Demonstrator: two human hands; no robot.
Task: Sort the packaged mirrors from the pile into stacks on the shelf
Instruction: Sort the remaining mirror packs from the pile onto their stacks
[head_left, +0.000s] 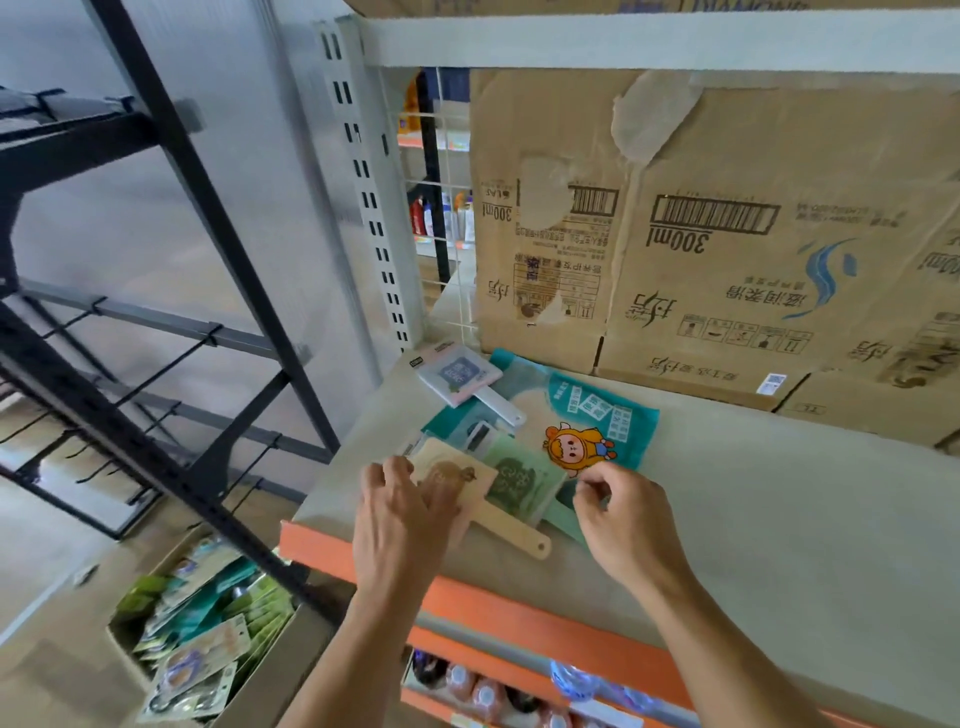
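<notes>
Both forearms reached up from the bottom of the frame to the shelf (779, 493). At centre, the left hand (400, 512) lay over the beige mirror (478, 480), fingers bent round its edge. The right hand (623, 519) was curled at the teal packet (636, 421); whether it pinched anything was unclear.

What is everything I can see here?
Beige hand mirror: one, beige, shelf front, under left hand
Green hand mirror: one, green, beside the beige one
White hand mirror: one, white and pink, further back
Teal packs: at least two, teal, under the mirrors
Cardboard boxes: several, brown, shelf back
Box of packaged mirrors: one, brown, floor, lower left
Bottles: several, blurred, lower shelf
Shelf: one, grey with orange edge
Left hand: one, grips the beige hand mirror
Right hand: one, fingers curled at teal pack's edge
</notes>
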